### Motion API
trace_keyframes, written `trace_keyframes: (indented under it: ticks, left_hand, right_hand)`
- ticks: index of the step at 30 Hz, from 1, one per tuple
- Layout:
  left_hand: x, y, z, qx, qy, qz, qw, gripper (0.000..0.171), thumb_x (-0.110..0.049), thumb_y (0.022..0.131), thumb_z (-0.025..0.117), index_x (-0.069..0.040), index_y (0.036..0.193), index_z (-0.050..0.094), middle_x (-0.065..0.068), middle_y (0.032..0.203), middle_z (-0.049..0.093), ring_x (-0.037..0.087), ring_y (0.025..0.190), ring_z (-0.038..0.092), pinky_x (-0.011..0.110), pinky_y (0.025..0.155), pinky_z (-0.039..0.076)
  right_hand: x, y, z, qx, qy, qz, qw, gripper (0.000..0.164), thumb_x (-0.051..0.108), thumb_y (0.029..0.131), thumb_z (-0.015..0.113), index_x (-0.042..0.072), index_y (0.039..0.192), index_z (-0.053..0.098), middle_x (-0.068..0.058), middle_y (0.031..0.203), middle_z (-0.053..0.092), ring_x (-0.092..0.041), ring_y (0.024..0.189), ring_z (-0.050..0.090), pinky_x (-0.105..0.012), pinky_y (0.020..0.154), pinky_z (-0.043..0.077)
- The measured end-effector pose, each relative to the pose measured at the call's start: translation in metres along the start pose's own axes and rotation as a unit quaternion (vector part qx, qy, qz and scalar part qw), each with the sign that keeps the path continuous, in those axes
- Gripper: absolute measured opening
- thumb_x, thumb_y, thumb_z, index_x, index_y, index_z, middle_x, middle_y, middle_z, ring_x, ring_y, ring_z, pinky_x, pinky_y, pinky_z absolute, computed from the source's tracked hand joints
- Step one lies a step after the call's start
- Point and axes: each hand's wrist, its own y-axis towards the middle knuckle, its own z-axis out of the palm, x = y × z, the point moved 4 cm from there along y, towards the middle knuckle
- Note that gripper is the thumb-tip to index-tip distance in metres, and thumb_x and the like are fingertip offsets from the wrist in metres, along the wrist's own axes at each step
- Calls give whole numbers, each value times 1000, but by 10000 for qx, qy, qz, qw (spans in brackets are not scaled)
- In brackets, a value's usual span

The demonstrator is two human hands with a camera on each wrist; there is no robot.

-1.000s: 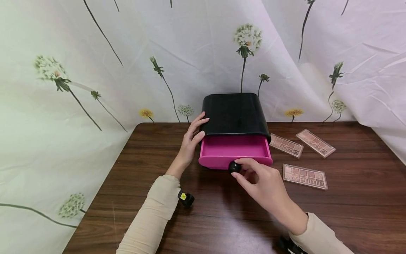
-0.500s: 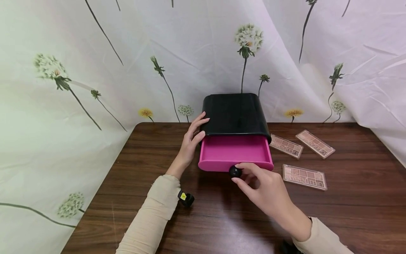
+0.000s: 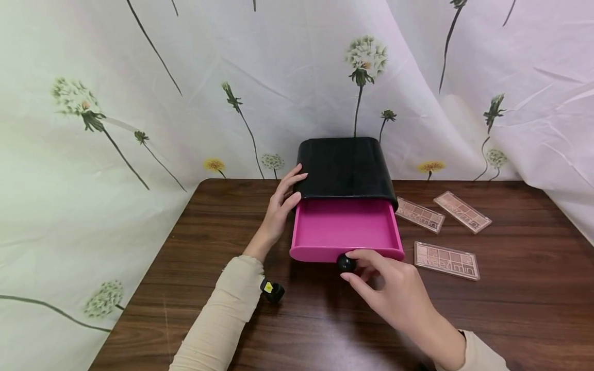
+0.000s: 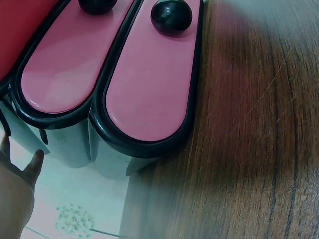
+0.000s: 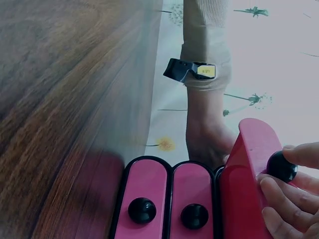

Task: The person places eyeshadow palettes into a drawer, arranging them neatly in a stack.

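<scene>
A black drawer cabinet (image 3: 345, 167) stands at the back of the table, its pink top drawer (image 3: 345, 224) partly pulled out with the bare inner floor showing. My right hand (image 3: 401, 293) pinches the round black knob (image 3: 345, 263) on the drawer front between thumb and fingers, also seen in the right wrist view. Against the cabinet's upper left side my left hand (image 3: 277, 211) rests with extended fingers. Below the pulled drawer, two pink drawers, a middle one (image 5: 192, 186) and a bottom one (image 5: 144, 184), sit closed, each with a black knob.
Right of the cabinet lie three flat eyeshadow palettes: one beside it (image 3: 419, 215), one farther back (image 3: 462, 212) and one nearer (image 3: 446, 260). A flower-printed white cloth (image 3: 185, 103) hangs behind the dark wooden table (image 3: 209, 226).
My right hand has drawn the top drawer farther out toward me by its knob, so more of the inside shows. The left hand keeps its place on the cabinet.
</scene>
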Motion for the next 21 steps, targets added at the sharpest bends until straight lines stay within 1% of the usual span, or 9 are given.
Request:
trace_keyframes:
  ticks: [4,7,12,17,21]
  left_hand:
    - [-1,0,0,2,18,9,10000,48,-13,89,39,7,132,43,18,149,25,24,139,19,52,102,22]
    - [-2,0,0,6,88,11,10000,48,-14,89,39,7,132,42,19,149,24,23,139,18,52,101,23]
    - [-1,0,-1,-9,164,38,9999,48,-16,90,40,7,132,43,18,149,25,23,139,18,53,102,22]
    - [0,0,-1,-32,158,70,9998,47,-14,90,39,6,132,43,18,149,25,23,139,19,55,101,22]
    - [-2,0,1,-37,133,48,9999,47,-12,89,39,6,132,43,18,149,25,24,139,19,53,101,23]
  right_hand:
    - [3,-1,-1,36,-37,-37,10000,30,27,77,74,17,104,64,8,77,67,3,62,59,-17,60,49]
    - [5,-2,-2,29,-77,-94,9999,30,27,77,74,17,103,64,8,76,67,3,62,59,-18,59,49]
    - [6,-3,0,147,-185,-101,9997,29,26,77,75,18,102,64,9,77,68,3,62,60,-20,59,49]
    - [6,-4,2,252,-348,-130,9990,28,27,76,75,19,100,63,10,81,69,4,62,60,-21,58,48]
    - [5,-5,2,351,-513,-137,9980,28,29,76,74,18,100,62,12,86,69,4,63,60,-20,57,47]
